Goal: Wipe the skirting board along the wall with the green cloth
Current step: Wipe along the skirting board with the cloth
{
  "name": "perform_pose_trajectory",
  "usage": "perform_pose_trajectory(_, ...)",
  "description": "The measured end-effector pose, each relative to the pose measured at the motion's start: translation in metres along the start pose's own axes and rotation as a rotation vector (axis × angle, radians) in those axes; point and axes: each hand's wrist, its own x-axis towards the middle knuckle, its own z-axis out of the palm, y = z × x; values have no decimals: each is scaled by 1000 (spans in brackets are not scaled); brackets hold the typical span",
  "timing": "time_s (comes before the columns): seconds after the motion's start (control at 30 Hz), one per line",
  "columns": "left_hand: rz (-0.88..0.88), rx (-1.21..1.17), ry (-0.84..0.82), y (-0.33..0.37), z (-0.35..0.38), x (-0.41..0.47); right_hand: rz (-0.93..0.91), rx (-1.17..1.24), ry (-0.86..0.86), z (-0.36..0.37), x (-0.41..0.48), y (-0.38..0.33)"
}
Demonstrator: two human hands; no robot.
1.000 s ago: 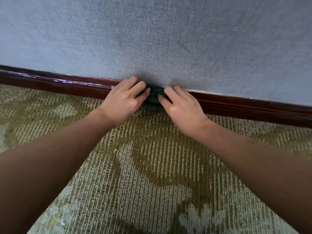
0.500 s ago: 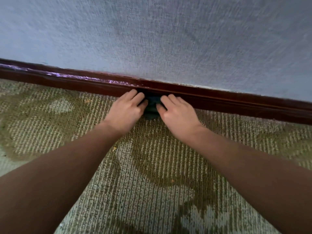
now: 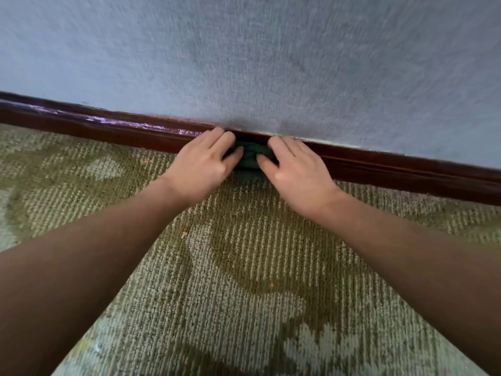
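A dark reddish-brown skirting board (image 3: 393,169) runs along the foot of the grey wall, from upper left to lower right. A bunched dark green cloth (image 3: 250,160) sits against the board at mid-frame, mostly hidden between my hands. My left hand (image 3: 203,165) grips its left side, fingers curled over it and fingertips up on the board's top edge. My right hand (image 3: 294,165) grips its right side the same way. Both hands press the cloth onto the board's face.
The textured grey wall (image 3: 271,63) rises above the board. A green and beige patterned carpet (image 3: 244,280) covers the floor, with a few small crumbs (image 3: 184,234) near my left forearm. The board's top edge shines purple at the left (image 3: 122,123).
Both hands with the cloth slid down the board half a second ago, then back up to its top edge now. They keep their hold on the cloth.
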Motion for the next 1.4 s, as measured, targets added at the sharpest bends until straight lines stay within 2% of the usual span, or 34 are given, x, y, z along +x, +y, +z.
perform_pose_trajectory(0.13, 23, 30, 41, -3, -9, 10, 2, -28, -91, -12, 2, 9)
perform_pose_trajectory(0.3, 7, 51, -19, 0, -12, 10, -3, -50, -179, -13, 2, 7)
perform_pose_trajectory(0.43, -11, 39, -50, -1, -14, 11, 4, -132, -76, -9, 1, 4)
perform_pose_trajectory(0.8, -46, -11, -45, -14, -7, 1, -32, -204, 53, 8, 13, -10)
perform_pose_trajectory(1.2, -42, 21, -52, -20, -1, -11, -86, -59, 1, 4, 17, -9)
perform_pose_trajectory(1.4, -11, 27, -83, -2, -10, 5, -56, -34, -102, -4, 2, 10)
